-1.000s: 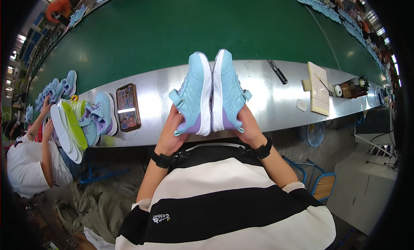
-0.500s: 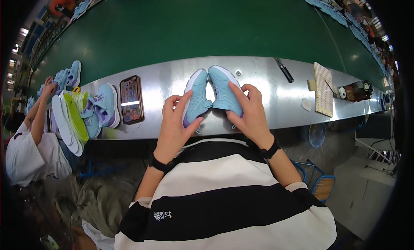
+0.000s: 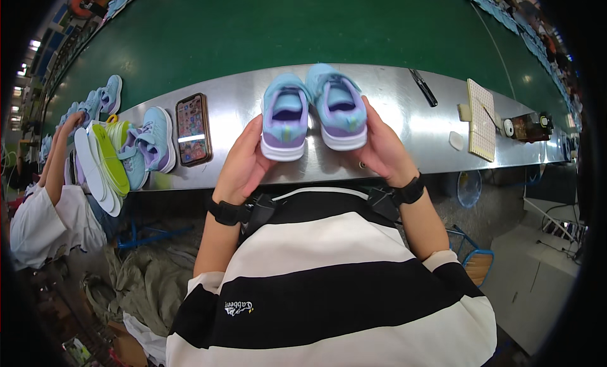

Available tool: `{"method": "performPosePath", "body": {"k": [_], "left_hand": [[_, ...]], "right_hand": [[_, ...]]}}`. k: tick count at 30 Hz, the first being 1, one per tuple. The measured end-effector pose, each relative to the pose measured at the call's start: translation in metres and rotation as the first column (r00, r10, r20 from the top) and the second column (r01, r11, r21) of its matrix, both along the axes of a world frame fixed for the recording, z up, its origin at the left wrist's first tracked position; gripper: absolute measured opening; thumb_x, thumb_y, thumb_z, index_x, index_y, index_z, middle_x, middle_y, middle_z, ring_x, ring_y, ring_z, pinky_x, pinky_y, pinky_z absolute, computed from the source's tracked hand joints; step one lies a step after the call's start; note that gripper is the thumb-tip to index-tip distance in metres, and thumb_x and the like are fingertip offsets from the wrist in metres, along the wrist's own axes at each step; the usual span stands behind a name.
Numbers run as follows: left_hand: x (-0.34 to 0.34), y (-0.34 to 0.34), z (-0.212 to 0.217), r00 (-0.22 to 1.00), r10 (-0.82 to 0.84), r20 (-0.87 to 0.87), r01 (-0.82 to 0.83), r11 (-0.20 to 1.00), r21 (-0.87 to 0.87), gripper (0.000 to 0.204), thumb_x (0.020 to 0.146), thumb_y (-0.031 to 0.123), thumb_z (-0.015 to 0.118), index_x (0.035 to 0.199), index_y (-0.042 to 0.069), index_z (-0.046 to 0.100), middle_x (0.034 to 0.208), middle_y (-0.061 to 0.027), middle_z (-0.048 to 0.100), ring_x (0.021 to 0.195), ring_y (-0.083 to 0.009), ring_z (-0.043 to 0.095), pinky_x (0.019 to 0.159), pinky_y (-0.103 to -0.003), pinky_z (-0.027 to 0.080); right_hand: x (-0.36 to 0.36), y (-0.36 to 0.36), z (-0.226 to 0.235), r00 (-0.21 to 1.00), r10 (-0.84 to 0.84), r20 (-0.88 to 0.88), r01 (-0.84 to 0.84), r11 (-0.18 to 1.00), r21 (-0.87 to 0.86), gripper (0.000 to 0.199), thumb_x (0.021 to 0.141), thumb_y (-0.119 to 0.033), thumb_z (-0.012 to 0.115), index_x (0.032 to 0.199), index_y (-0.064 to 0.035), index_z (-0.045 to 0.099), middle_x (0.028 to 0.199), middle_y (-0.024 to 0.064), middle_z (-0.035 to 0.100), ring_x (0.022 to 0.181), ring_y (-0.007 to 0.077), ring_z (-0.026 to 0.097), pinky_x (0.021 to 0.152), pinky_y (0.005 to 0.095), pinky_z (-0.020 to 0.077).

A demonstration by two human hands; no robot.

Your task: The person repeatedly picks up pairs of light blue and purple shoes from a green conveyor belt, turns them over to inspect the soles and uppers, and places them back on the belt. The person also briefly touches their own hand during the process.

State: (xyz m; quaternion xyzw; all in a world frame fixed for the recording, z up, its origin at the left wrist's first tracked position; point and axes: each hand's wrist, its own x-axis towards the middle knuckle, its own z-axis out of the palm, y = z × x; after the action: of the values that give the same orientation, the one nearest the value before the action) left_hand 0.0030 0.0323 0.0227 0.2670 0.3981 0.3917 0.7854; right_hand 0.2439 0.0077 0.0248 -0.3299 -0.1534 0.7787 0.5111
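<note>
Two light blue sneakers with purple linings and white soles are held up side by side over the metal bench, heels facing me. My left hand (image 3: 245, 161) grips the outer side of the left sneaker (image 3: 284, 119), with its fingers mostly hidden behind the shoe. Around the outer side of the right sneaker (image 3: 340, 111) is my right hand (image 3: 383, 144), its thumb along the upper and the other fingers partly hidden. Both shoe openings show, and the shoes touch or nearly touch near the toes.
A phone (image 3: 193, 130) lies left on the metal bench (image 3: 243, 88). Beyond it are more sneakers (image 3: 155, 139), green and white insoles (image 3: 109, 158) and a co-worker's hand (image 3: 74, 121). To the right are a black pen-like tool (image 3: 423, 88), a notepad (image 3: 480, 120) and a dark bottle (image 3: 531, 127). A green belt (image 3: 303, 28) runs behind.
Both sneakers have turned from their outer sides toward me to heels toward me, openings now showing. My hands have shifted from gripping over the tops to holding the outer sides.
</note>
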Motion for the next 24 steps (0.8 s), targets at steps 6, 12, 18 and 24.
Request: {"method": "performPosePath", "body": {"k": [6, 12, 18, 24], "left_hand": [[0.024, 0.001, 0.013, 0.985, 0.136, 0.108, -0.134, 0.991, -0.023, 0.037, 0.107, 0.028, 0.034, 0.131, 0.004, 0.049, 0.126, -0.0100, 0.058, 0.110, -0.0226, 0.061, 0.092, -0.036, 0.054], [0.007, 0.005, -0.009, 0.899, 0.117, -0.422, 0.002, 0.963, 0.271, 0.041, 0.105, 0.028, 0.042, 0.134, 0.001, 0.049, 0.117, -0.0082, 0.061, 0.097, -0.0162, 0.063, 0.079, -0.031, 0.054], [-0.005, -0.005, -0.036, 0.818, 0.135, -0.559, 0.139, 0.897, 0.420, 0.043, 0.101, 0.022, 0.051, 0.137, -0.002, 0.048, 0.107, -0.0094, 0.063, 0.092, -0.0133, 0.061, 0.075, -0.026, 0.051], [-0.007, -0.011, -0.041, 0.852, 0.143, -0.503, 0.165, 0.839, 0.518, 0.038, 0.101, 0.015, 0.049, 0.136, -0.002, 0.050, 0.119, -0.0121, 0.064, 0.103, -0.0138, 0.061, 0.086, -0.026, 0.048]], "right_hand": [[-0.019, 0.013, 0.016, 0.997, -0.064, 0.044, 0.061, 0.996, 0.071, 0.050, 0.105, -0.044, 0.031, 0.137, -0.0073, 0.044, 0.129, 0.0098, 0.056, 0.116, 0.0213, 0.056, 0.100, 0.0403, 0.0451], [-0.006, 0.019, -0.013, 0.693, -0.335, 0.638, 0.207, 0.941, 0.269, 0.055, 0.097, -0.037, 0.057, 0.137, -0.0021, 0.045, 0.122, 0.0106, 0.058, 0.110, 0.0226, 0.056, 0.096, 0.0371, 0.0450], [0.033, 0.019, 0.003, 0.201, -0.508, 0.838, -0.389, 0.743, 0.544, 0.043, 0.084, -0.022, 0.072, 0.123, -0.0084, 0.061, 0.117, 0.0104, 0.058, 0.109, 0.0291, 0.054, 0.097, 0.0386, 0.0410], [0.005, 0.054, 0.024, 0.095, -0.796, 0.598, -0.964, 0.077, 0.256, 0.025, 0.078, -0.014, 0.061, 0.102, -0.0122, 0.068, 0.112, 0.0035, 0.060, 0.113, 0.0243, 0.052, 0.095, 0.0397, 0.0398]]}}
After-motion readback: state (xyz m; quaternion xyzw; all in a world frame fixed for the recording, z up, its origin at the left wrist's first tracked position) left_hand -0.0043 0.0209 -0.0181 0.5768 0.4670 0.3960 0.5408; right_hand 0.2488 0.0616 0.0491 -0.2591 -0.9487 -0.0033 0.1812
